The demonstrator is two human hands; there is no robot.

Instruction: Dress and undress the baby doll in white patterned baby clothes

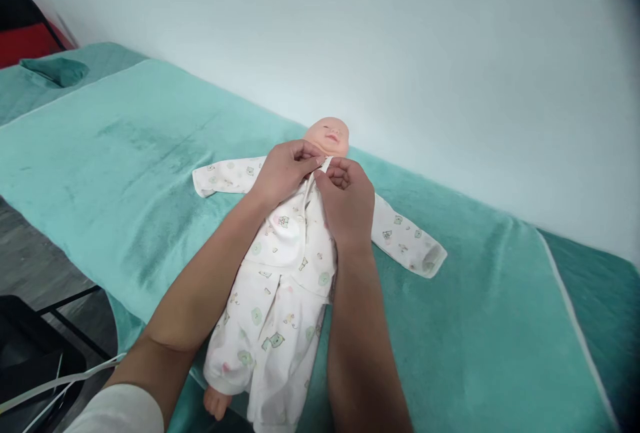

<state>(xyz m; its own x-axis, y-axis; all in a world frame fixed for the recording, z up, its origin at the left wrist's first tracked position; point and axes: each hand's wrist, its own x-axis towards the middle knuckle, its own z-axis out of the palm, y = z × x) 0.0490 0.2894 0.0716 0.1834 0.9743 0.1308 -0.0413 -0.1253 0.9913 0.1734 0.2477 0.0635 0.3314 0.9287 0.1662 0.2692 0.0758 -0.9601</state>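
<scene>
A baby doll lies on its back, its head toward the wall. It wears a white printed baby jacket and matching trousers. Both sleeves spread out to the sides, and one foot shows below a trouser leg. At the doll's neck, my left hand pinches the jacket's front edge. Close beside it, my right hand grips the collar edge with closed fingers. The fastening between my fingertips is too small and partly covered to make out.
A green plush cover spreads under the doll, over a darker green padded layer. The white wall runs along the far edge. Lower left are a black chair and white cables; a red object is upper left.
</scene>
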